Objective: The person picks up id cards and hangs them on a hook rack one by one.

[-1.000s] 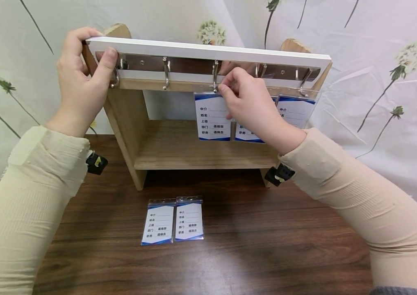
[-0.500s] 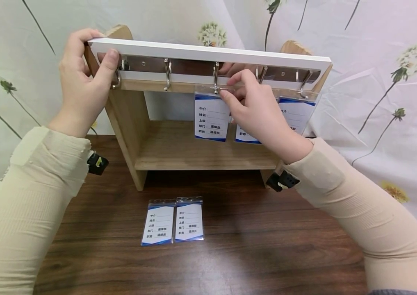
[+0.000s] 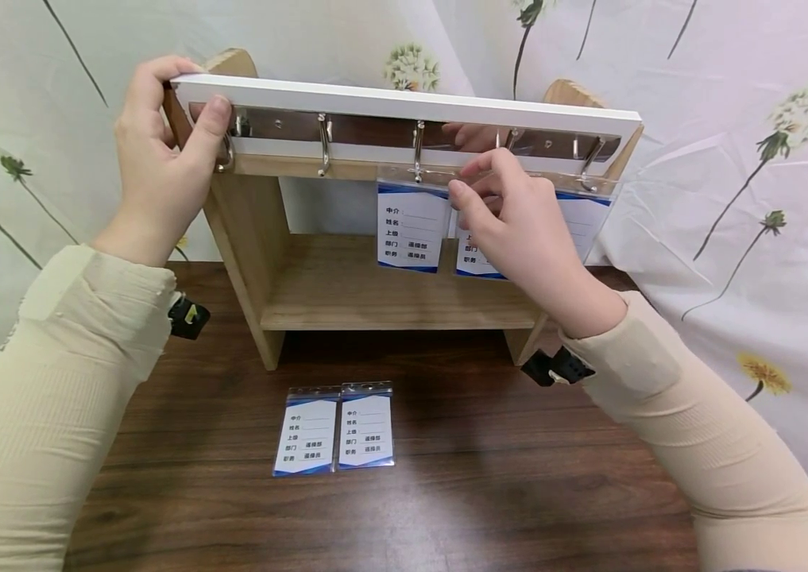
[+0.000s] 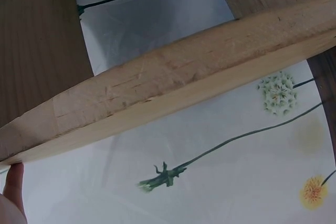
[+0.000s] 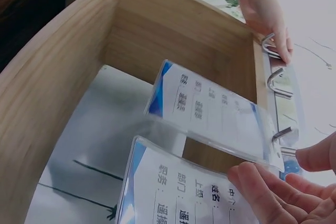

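My left hand [image 3: 168, 163] grips the left end of the white hook rail [image 3: 375, 94], thumb on its front. From the rail's middle hook [image 3: 418, 151] hangs a clear-sleeved ID badge [image 3: 412, 226] with a blue and white card. My right hand [image 3: 518, 218] holds nothing; its fingers are loosely bent just right of that badge. Behind this hand a second hanging badge [image 3: 473, 258] is partly covered, and a third badge [image 3: 589, 222] hangs from the rightmost hook. In the right wrist view, the thumb and fingers stand apart beside the middle badge [image 5: 210, 111].
The rail tops a wooden shelf unit [image 3: 389, 306] standing on a dark wood table [image 3: 518, 445]. In front of it lie two more badges, a left one [image 3: 307, 437] and a right one [image 3: 365, 429], side by side. A flowered white cloth [image 3: 697, 63] hangs behind.
My right hand has let go of the middle badge's top edge and moved right and slightly down. That badge stays on its hook. The left hand keeps its grip on the rail.
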Motion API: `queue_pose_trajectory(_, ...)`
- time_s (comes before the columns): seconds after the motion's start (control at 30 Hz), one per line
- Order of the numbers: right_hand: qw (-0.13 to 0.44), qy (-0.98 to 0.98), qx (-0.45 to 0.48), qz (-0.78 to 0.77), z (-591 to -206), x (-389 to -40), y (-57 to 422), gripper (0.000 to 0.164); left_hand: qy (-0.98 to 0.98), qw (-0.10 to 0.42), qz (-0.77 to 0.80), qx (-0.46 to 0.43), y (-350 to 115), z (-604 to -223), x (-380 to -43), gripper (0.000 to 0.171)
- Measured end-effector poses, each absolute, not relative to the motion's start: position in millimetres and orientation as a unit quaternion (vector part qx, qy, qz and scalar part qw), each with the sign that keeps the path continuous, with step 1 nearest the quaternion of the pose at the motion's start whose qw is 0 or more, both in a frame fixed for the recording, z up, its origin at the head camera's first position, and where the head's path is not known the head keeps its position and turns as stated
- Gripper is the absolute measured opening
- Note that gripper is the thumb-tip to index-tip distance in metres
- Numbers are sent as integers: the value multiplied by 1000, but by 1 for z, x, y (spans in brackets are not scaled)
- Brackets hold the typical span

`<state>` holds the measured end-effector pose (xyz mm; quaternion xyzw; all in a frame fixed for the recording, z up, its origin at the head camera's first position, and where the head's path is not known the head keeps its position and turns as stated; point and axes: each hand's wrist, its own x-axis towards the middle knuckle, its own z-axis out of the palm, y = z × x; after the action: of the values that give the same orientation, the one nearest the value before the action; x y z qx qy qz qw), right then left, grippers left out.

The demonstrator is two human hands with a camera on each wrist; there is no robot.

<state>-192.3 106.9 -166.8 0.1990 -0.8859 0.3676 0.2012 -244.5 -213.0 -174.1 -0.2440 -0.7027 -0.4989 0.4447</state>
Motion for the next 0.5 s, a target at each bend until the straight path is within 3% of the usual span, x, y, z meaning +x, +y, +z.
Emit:
queue_pose_trajectory(0.3,226,-862,209,404,-177,-184,111,25,-708,449,-488,-244,-213,-174,-244,21)
queue_pose_trajectory(0.5,207,-846,210,445,-189,-181,112,23,-710,449,-486,-241,-213,-174,-244,21)
